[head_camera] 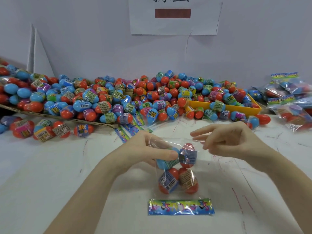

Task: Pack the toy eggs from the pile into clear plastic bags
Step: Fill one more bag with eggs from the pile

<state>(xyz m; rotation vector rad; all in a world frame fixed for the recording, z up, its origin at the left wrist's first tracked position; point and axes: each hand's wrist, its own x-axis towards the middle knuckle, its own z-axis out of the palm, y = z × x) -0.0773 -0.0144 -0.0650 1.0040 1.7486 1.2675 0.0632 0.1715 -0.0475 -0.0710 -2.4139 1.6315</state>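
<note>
A clear plastic bag (177,195) with a colourful printed header lies on the white table in front of me, holding several red and blue toy eggs. My left hand (145,152) grips the bag's open end and a blue egg (166,162) through the film, thumb on top. My right hand (226,141) is at the bag's open edge on the right, its fingertips pinching the film. A big pile of red and blue toy eggs (128,98) stretches across the back of the table.
A yellow tray (226,107) sits in the pile at right. Filled bags (290,102) are stacked at the far right. Flattened cardboard (50,115) lies under the left part of the pile. Empty bags with printed headers (128,129) lie near the pile. A wall stands behind.
</note>
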